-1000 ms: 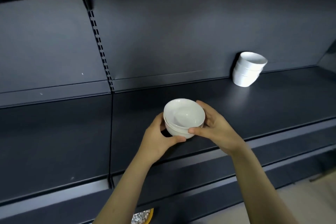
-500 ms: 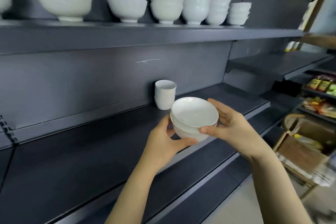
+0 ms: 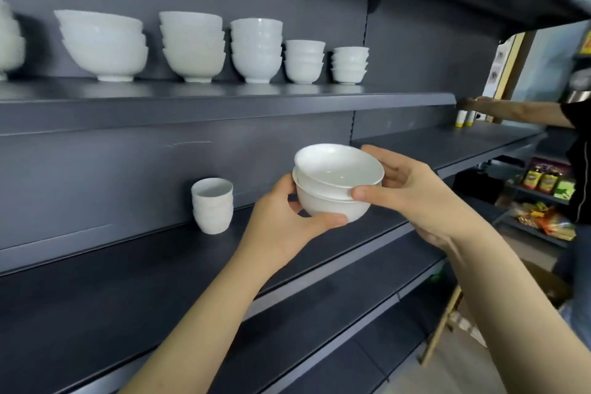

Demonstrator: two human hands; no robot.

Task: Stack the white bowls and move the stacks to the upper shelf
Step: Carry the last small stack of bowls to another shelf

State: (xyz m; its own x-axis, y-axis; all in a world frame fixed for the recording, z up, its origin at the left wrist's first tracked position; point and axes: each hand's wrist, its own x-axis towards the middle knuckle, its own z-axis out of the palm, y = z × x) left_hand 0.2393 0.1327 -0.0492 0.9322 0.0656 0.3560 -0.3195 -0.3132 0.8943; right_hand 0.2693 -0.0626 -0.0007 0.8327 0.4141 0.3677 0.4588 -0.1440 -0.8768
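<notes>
The stack of white bowls (image 3: 335, 184) is held in mid-air before the lower shelf (image 3: 128, 265), its top bowl tilted. The left grip (image 3: 281, 224) cups its base from 8 o'clock. The right grip (image 3: 412, 189) clasps the rim at 3 o'clock. Best to level the top bowl first, then lift toward 1 o'clock onto the upper shelf (image 3: 399, 98), beside the smallest stack (image 3: 350, 64).

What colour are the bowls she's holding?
Plain white, no pattern; the held stack of bowls shows clearly in the head view.
</notes>
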